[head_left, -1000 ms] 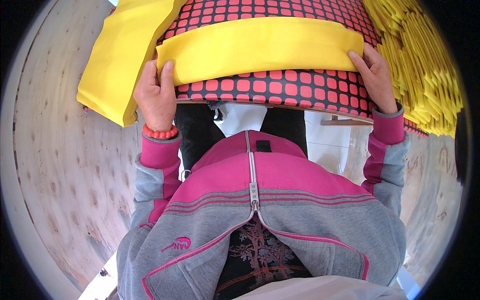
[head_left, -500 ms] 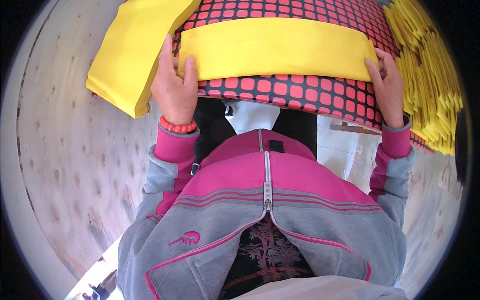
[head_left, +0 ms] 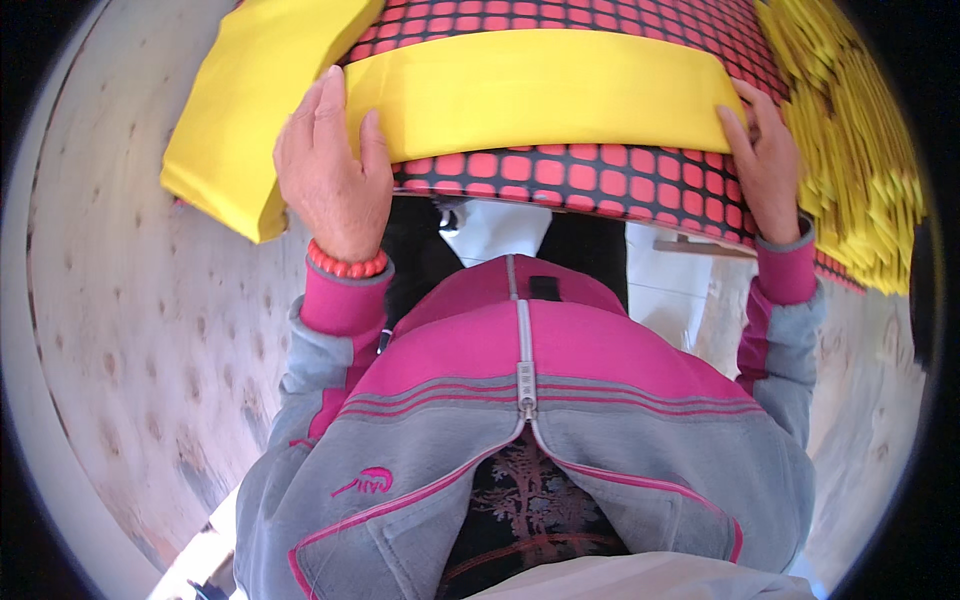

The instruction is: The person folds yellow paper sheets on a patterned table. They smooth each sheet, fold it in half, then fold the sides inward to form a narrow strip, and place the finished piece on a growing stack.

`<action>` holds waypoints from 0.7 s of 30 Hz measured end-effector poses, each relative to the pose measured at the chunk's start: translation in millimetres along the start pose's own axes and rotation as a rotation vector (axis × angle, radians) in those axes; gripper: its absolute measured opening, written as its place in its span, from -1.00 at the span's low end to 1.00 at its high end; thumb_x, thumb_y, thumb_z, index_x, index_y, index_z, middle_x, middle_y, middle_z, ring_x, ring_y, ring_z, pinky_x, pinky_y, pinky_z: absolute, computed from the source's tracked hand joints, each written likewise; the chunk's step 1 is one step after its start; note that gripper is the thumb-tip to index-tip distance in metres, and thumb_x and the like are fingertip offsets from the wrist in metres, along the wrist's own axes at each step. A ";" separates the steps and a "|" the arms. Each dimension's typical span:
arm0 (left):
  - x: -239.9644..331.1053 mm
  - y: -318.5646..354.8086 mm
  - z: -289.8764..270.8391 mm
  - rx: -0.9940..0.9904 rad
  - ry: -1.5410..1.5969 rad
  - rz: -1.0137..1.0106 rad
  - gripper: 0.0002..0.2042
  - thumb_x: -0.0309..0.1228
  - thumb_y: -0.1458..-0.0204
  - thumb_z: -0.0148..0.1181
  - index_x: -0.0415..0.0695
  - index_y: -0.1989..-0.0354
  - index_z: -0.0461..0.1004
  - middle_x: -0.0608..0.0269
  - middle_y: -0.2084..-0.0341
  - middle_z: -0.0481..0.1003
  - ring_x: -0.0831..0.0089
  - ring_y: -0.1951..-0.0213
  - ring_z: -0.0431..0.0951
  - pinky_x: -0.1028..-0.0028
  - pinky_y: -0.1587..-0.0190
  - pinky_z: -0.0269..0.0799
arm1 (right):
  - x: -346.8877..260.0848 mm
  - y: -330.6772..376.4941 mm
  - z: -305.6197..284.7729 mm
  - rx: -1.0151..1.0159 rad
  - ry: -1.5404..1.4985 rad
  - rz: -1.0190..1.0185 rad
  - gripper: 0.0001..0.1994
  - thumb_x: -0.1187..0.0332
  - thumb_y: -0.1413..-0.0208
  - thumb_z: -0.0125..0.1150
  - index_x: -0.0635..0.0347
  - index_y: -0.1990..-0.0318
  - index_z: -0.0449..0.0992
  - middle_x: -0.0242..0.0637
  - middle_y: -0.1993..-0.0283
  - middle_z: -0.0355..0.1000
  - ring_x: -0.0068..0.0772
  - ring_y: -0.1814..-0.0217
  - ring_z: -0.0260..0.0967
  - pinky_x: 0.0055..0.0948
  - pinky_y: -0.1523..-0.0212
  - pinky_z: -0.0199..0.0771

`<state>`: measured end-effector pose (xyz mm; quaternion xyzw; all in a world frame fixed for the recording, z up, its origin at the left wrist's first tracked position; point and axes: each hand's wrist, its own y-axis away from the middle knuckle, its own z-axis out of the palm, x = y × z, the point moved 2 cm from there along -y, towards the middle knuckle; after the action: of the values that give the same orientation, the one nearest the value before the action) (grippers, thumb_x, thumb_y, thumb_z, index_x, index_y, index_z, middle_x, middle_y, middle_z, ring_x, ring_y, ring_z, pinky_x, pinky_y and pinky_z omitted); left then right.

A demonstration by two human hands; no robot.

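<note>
A: State the position of the strip.

B: The yellow strip (head_left: 550, 90) lies flat across the front of the person, its long axis running left to right and bowed slightly (the lens bends straight edges, so the true curve is uncertain). It lies between the hands.

A: Which hand is nearer?

B: Neither, clearly. The left hand (head_left: 335, 180) is at the left end, the right hand (head_left: 770, 165) at the right end.

A: Condition of the grip?

B: Left: thumb apart from the fingers, thumb by the near edge, fingers pointing away along the end; the spread is plain. Right: thumb and fingers at the end; whether they pinch it I cannot tell, as the undersides are hidden.

A: Surface?

B: A red-and-black checked cloth (head_left: 570, 172), showing on the near and far sides of the strip.

A: Room around it?

B: Tight at both ends. Folded yellow fabric (head_left: 250, 110) sits just beside the left hand; a yellow pile (head_left: 850, 150) in many layers stands near the right hand. Checked cloth separates the strip from the near edge.
</note>
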<state>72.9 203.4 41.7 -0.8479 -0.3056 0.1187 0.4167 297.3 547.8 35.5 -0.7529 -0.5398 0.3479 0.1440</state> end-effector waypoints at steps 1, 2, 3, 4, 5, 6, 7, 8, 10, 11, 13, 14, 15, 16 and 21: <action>13.3 -3.5 2.9 -0.045 0.080 0.074 -0.51 -0.41 -0.07 0.34 -0.20 -0.22 0.48 0.06 0.00 0.58 0.13 -0.03 0.56 0.12 -0.16 0.39 | 1.0 0.8 -0.4 -0.033 0.035 0.023 -0.66 0.25 -0.28 0.25 0.19 -0.13 0.50 -0.13 0.38 0.49 -0.17 0.38 0.48 -0.26 0.33 0.41; 29.2 -5.9 5.2 -0.087 0.156 0.150 -0.51 -0.38 -0.08 0.34 -0.20 -0.21 0.48 0.04 -0.07 0.55 0.10 -0.12 0.52 0.05 -0.25 0.31 | 3.2 1.8 -1.0 -0.086 0.048 0.109 -0.66 0.24 -0.28 0.26 0.18 -0.12 0.50 -0.13 0.39 0.50 -0.16 0.37 0.50 -0.24 0.33 0.43; 45.3 -8.8 7.7 -0.134 0.225 0.219 -0.51 -0.35 -0.09 0.34 -0.20 -0.21 0.48 0.01 -0.14 0.52 0.07 -0.20 0.48 -0.01 -0.34 0.23 | 5.5 2.9 -1.3 -0.135 0.056 0.192 -0.66 0.23 -0.27 0.26 0.16 -0.11 0.50 -0.13 0.39 0.50 -0.15 0.36 0.51 -0.22 0.32 0.44; 62.1 -10.8 11.3 -0.221 0.313 0.246 -0.49 -0.31 -0.10 0.33 -0.20 -0.23 0.46 0.00 -0.19 0.48 0.06 -0.24 0.45 -0.04 -0.38 0.16 | 5.5 3.3 -1.6 -0.130 0.062 0.192 -0.66 0.22 -0.27 0.27 0.15 -0.12 0.50 -0.13 0.39 0.50 -0.15 0.36 0.51 -0.22 0.32 0.44; 78.4 -12.6 16.1 -0.322 0.403 0.258 -0.47 -0.26 -0.11 0.33 -0.21 -0.24 0.44 -0.01 -0.24 0.44 0.05 -0.28 0.41 -0.07 -0.42 0.09 | 5.7 3.8 -2.3 -0.125 0.066 0.192 -0.65 0.21 -0.26 0.27 0.14 -0.12 0.50 -0.13 0.39 0.50 -0.14 0.36 0.51 -0.21 0.32 0.44; 91.2 -16.0 20.7 -0.371 0.431 0.317 -0.44 -0.17 -0.14 0.30 -0.21 -0.26 0.42 -0.05 -0.28 0.38 0.03 -0.31 0.38 -0.08 -0.42 0.08 | 5.7 4.0 -1.9 -0.119 0.071 0.194 -0.65 0.20 -0.26 0.27 0.13 -0.12 0.50 -0.13 0.40 0.49 -0.13 0.37 0.51 -0.21 0.32 0.44; 99.8 -19.9 26.0 -0.419 0.433 0.331 -0.44 -0.14 -0.15 0.27 -0.20 -0.26 0.42 -0.07 -0.28 0.38 0.03 -0.32 0.37 -0.08 -0.42 0.08 | 5.3 3.8 -1.9 -0.088 0.061 0.162 -0.65 0.23 -0.26 0.28 0.14 -0.13 0.50 -0.22 0.44 0.42 -0.25 0.41 0.42 -0.29 0.37 0.38; 108.4 -22.8 32.0 -0.438 0.445 0.353 -0.44 -0.12 -0.17 0.25 -0.20 -0.27 0.42 -0.09 -0.29 0.37 0.02 -0.33 0.36 -0.08 -0.42 0.08 | 4.9 3.6 -1.7 -0.059 0.053 0.130 -0.65 0.25 -0.27 0.28 0.15 -0.14 0.51 -0.30 0.48 0.36 -0.38 0.46 0.33 -0.37 0.41 0.31; 118.6 -24.9 40.5 -0.484 0.430 0.373 -0.42 -0.03 -0.21 0.18 -0.20 -0.28 0.41 -0.13 -0.30 0.35 0.01 -0.35 0.33 -0.08 -0.42 0.08 | 4.7 3.5 -1.7 -0.012 0.038 0.092 -0.65 0.28 -0.26 0.29 0.15 -0.15 0.51 -0.39 0.54 0.28 -0.50 0.52 0.23 -0.43 0.47 0.24; 119.6 -25.1 42.7 -0.478 0.421 0.376 -0.41 -0.03 -0.22 0.17 -0.20 -0.28 0.41 -0.13 -0.31 0.34 0.00 -0.36 0.32 -0.08 -0.42 0.08 | 5.4 4.1 -1.7 -0.031 0.039 0.126 -0.65 0.24 -0.26 0.29 0.14 -0.14 0.51 -0.32 0.49 0.36 -0.38 0.47 0.32 -0.36 0.43 0.31; 119.3 -22.6 45.9 -0.519 0.372 0.365 -0.40 -0.01 -0.23 0.16 -0.20 -0.29 0.40 -0.12 -0.32 0.33 0.00 -0.37 0.31 -0.08 -0.42 0.08 | 7.0 5.6 -2.3 -0.072 0.025 0.193 -0.64 0.18 -0.25 0.27 0.13 -0.12 0.50 -0.19 0.38 0.51 -0.14 0.38 0.51 -0.22 0.34 0.45; 119.2 -20.6 47.0 -0.540 0.353 0.358 -0.41 -0.07 -0.24 0.17 -0.13 -0.37 0.35 -0.06 -0.36 0.30 0.00 -0.38 0.29 -0.07 -0.40 0.10 | 6.7 5.1 -2.0 -0.056 0.027 0.161 -0.63 0.18 -0.25 0.28 0.15 -0.12 0.50 -0.22 0.40 0.50 -0.19 0.40 0.49 -0.24 0.37 0.43; 119.5 -19.0 47.1 -0.519 0.363 0.364 -0.41 -0.07 -0.24 0.17 -0.13 -0.37 0.34 -0.06 -0.37 0.30 0.00 -0.38 0.29 -0.07 -0.40 0.10 | 7.5 5.5 -2.7 -0.066 0.015 0.188 -0.63 0.18 -0.25 0.28 0.16 -0.12 0.50 -0.23 0.41 0.50 -0.21 0.40 0.49 -0.25 0.37 0.43; 119.3 -17.6 47.5 -0.517 0.362 0.361 -0.41 -0.07 -0.24 0.17 -0.13 -0.37 0.34 -0.05 -0.37 0.30 0.00 -0.39 0.28 -0.07 -0.39 0.11 | 8.1 5.6 -2.2 -0.076 0.001 0.214 -0.62 0.18 -0.25 0.29 0.16 -0.12 0.50 -0.24 0.41 0.50 -0.22 0.40 0.49 -0.26 0.38 0.42; 119.3 -15.5 48.5 -0.500 0.363 0.361 -0.40 -0.07 -0.24 0.17 -0.13 -0.37 0.34 -0.04 -0.37 0.29 0.00 -0.39 0.28 -0.08 -0.38 0.12 | 3.5 3.5 -8.2 -0.001 0.061 0.194 -0.62 0.31 -0.20 0.35 0.22 -0.14 0.52 -0.33 0.35 0.51 -0.48 0.35 0.48 -0.47 0.31 0.47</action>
<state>138.0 315.0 29.8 -0.9712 -0.0915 -0.0405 0.2160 306.0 550.9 38.0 -0.8120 -0.4597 0.3371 0.1256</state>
